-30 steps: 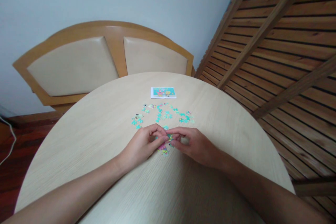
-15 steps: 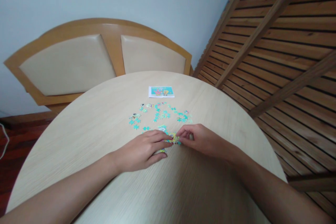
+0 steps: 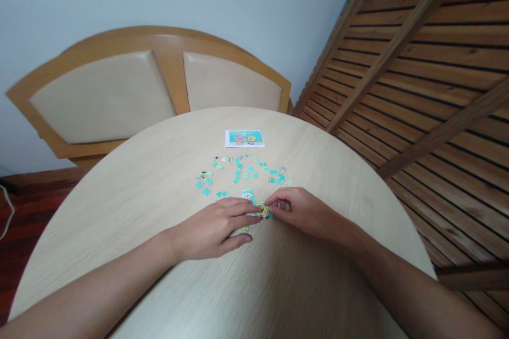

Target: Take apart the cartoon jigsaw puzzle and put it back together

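A partly joined jigsaw puzzle (image 3: 247, 194) in teal, white and yellow lies near the middle of the table. My left hand (image 3: 217, 225) rests flat over its left part, fingers stretched out and fingertips touching the pieces, so much of it is hidden. At the puzzle's right edge, my right hand (image 3: 292, 205) is closed in a pinch by a yellow puzzle piece (image 3: 263, 208). Thumb and forefinger touch its right side.
Loose teal puzzle pieces (image 3: 250, 172) are scattered in an arc beyond my hands. Farther back lies a picture sheet (image 3: 245, 138) with pink and yellow cartoon figures. A padded chair (image 3: 167, 63) stands behind the round table (image 3: 131, 185), and a slatted wooden panel (image 3: 429, 90) leans at the right.
My right hand's fingertips have shifted very slightly left against the yellow piece. My left hand stays almost still, its fingers a little lower.
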`<state>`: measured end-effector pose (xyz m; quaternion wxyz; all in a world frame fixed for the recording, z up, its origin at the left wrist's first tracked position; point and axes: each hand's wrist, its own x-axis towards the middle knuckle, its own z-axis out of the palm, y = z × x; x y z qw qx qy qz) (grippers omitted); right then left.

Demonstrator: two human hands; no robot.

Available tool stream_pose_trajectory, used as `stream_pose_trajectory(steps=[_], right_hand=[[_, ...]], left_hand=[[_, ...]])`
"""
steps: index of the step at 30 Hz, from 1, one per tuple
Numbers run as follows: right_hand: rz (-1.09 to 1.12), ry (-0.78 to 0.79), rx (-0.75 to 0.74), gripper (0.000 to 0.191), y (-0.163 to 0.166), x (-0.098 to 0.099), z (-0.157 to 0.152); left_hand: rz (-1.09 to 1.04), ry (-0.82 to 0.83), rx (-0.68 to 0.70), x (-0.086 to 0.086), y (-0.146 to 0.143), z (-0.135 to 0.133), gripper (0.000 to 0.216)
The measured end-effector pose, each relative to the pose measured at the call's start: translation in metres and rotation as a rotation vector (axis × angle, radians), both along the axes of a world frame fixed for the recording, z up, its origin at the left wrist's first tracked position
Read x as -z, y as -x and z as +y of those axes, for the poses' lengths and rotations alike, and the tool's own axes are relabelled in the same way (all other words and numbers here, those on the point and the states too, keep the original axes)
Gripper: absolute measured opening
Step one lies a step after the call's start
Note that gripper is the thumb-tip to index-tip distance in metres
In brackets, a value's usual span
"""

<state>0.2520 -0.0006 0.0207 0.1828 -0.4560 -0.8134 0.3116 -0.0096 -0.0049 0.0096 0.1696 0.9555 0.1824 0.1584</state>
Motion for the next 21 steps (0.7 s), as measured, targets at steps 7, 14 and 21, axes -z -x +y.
stream_pose_trajectory(steps=[7, 14, 21], right_hand=[[-0.025, -0.062, -0.002, 0.015, 0.0016, 0.0005, -0.0003], [-0.069, -0.132, -0.012, 0.014, 0.0013, 0.0001, -0.0011], [-0.114, -0.171, -0.015, 0.015, 0.0012, 0.0004, -0.0007]], left_hand=[[0.003, -0.002, 0.004, -0.0013, -0.0001, -0.0002, 0.041], [0.019, -0.003, 0.004, -0.002, -0.0017, -0.0013, 0.042], [-0.013, -0.076, -0.094, -0.0025, 0.0065, 0.0061, 0.031]])
